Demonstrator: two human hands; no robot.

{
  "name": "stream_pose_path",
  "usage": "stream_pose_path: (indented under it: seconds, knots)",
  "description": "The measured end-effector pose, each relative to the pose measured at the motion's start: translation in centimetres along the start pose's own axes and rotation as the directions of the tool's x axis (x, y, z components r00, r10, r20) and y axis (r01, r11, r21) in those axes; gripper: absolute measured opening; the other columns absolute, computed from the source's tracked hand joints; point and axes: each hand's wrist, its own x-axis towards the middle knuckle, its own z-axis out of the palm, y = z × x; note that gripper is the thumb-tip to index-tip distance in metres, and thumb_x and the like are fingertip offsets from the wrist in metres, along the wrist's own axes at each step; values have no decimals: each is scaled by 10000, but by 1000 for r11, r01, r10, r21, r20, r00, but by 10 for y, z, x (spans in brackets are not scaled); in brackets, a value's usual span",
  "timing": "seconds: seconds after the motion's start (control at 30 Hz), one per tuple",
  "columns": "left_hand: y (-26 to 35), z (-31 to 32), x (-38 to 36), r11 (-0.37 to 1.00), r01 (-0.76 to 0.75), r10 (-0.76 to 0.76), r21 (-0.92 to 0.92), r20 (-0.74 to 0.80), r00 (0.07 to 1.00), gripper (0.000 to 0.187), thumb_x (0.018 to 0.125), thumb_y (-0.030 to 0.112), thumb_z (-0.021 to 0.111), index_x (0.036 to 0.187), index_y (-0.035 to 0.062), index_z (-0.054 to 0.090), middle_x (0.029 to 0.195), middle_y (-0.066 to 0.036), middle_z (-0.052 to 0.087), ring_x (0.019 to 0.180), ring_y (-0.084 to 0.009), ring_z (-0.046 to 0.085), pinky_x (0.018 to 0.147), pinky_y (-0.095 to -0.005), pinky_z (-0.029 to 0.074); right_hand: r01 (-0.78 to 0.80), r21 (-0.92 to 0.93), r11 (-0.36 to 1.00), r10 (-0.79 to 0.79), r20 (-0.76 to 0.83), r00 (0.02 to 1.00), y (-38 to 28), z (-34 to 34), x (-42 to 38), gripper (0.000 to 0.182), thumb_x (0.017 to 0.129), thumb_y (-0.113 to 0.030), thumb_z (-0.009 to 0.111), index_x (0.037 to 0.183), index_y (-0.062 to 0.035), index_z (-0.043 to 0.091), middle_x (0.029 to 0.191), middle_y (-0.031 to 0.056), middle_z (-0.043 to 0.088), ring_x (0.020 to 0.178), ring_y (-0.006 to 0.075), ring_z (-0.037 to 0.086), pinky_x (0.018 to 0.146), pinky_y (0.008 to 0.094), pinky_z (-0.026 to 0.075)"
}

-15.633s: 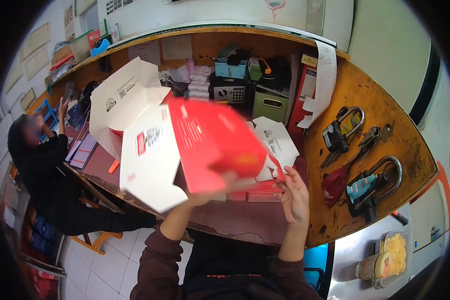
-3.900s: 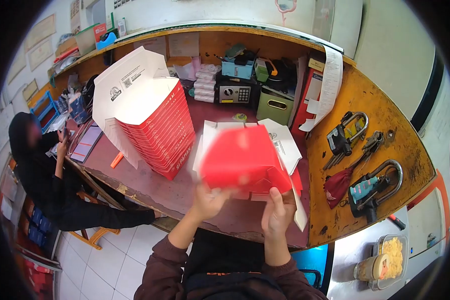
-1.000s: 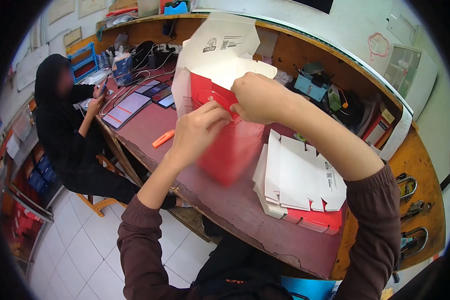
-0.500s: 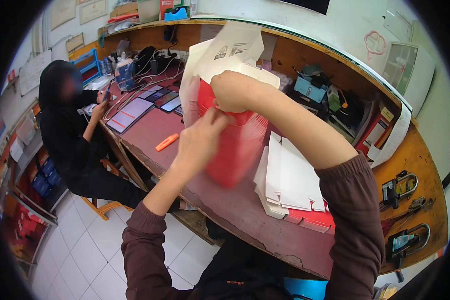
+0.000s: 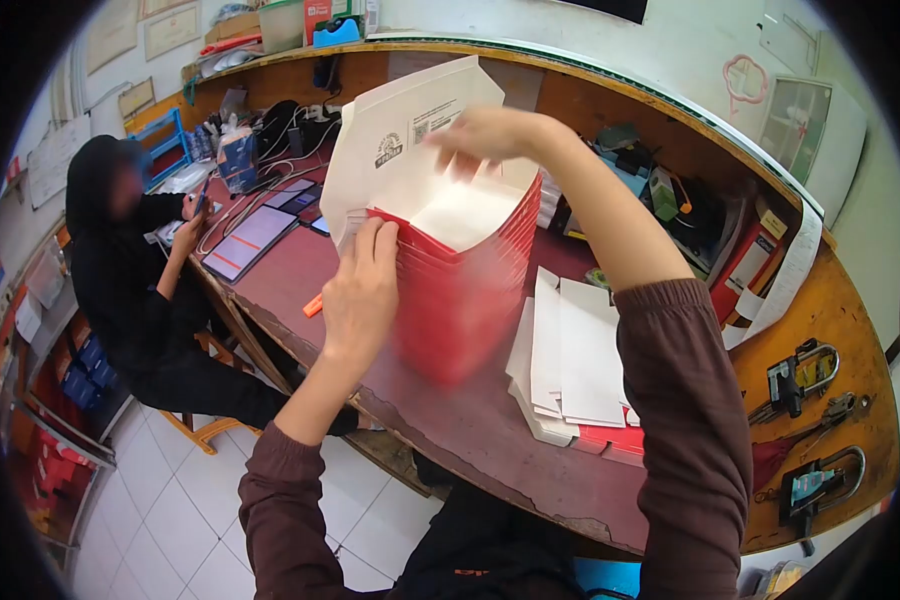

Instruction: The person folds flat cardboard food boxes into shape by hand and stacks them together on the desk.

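Observation:
A tall stack of nested red cardboard boxes (image 5: 450, 325) stands on the table in front of me, its lower part blurred. The top box is open, with a white inside (image 5: 460, 212) and a raised white lid flap (image 5: 385, 115) bearing black print. My left hand (image 5: 362, 295) is closed on the near left corner of the top box, fingertips over its edge. Above the box opening, my right hand (image 5: 490, 138) hangs in front of the flap, blurred, its fingers bent and apart with nothing seen in them. Flat white cardboard pieces (image 5: 580, 350) lie to the right of the stack.
On the left a person in black (image 5: 130, 270) sits holding a phone. A tablet (image 5: 255, 240) and several phones lie on the table's left side, near an orange marker (image 5: 313, 306). Metal padlocks (image 5: 820, 490) lie on the wooden surface at right.
My right hand has lifted off the box and opened. My left hand has shifted left and down to the corner. The lid flap has swung left, uncovering the white inside.

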Motion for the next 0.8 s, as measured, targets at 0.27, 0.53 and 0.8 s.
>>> stream_pose_path:
  seconds: [0.27, 0.53, 0.8]
  knots:
    - [23, 7, 13, 945, -143, 114, -293, -115, 987, 616, 575, 392, 729, 987, 24, 456, 1011, -140, 454, 1053, -360, 423, 950, -511, 286, -354, -197, 914, 334, -126, 934, 65, 1, 10, 560, 905, -466, 287, 1182, -20, 483, 1241, 185, 446, 1100, 330, 470, 890, 400, 392]
    - [24, 15, 4, 952, -101, 59, -289, -153, 987, 418, 612, 294, 709, 828, 30, 467, 871, -131, 457, 982, -348, 454, 942, -503, 295, -103, -23, 994, 81, -458, 885, 106, 27, 11, 572, 900, -479, 286, 996, -8, 596, 999, 211, 580, 949, 360, 546, 806, 408, 418]
    - [90, 2, -22, 989, 6, -38, -151, -207, 978, 623, 685, 181, 641, 1228, 32, 372, 1277, -171, 285, 1237, -391, 194, 981, -534, 193, 447, 521, 727, 198, -782, 590, 106, 77, -140, 479, 927, -399, 303, 933, -26, 604, 710, 36, 519, 613, 101, 493, 546, 241, 409]
